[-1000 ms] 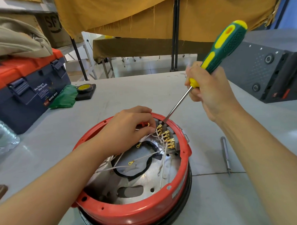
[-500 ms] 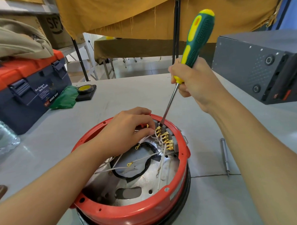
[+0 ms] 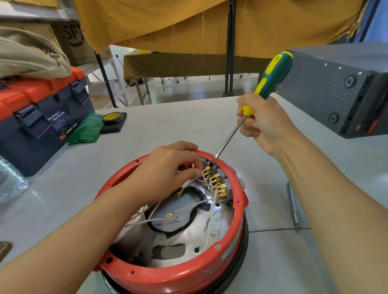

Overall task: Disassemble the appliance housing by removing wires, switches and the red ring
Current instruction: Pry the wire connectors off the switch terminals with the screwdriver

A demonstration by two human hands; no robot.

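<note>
several white wires already lie loose inside the appliance housing, their gold ring ends free over the bare metal floor, so part of the wire removal looks done. the red ring is still seated around the top of the housing, and the grey switch block with its row of gold terminals still sits against the inner wall at the far right side of the housing, with wires still plugged in. by my judgement the job is at an early-to-middle stage: remaining wires, then switches, then ring.

the left hand reaches over the far rim of the housing, fingers curled and pinching a wire or terminal just beside the top of the switch block; which one exactly i cannot tell. the right hand hovers above and to the right of the housing, fingers wrapped tight round the green and yellow screwdriver, whose tip meets the top end of the terminal row.

a thin metal rod lies on the table to the right of the housing; a toolbox stands well off to its far left.
</note>
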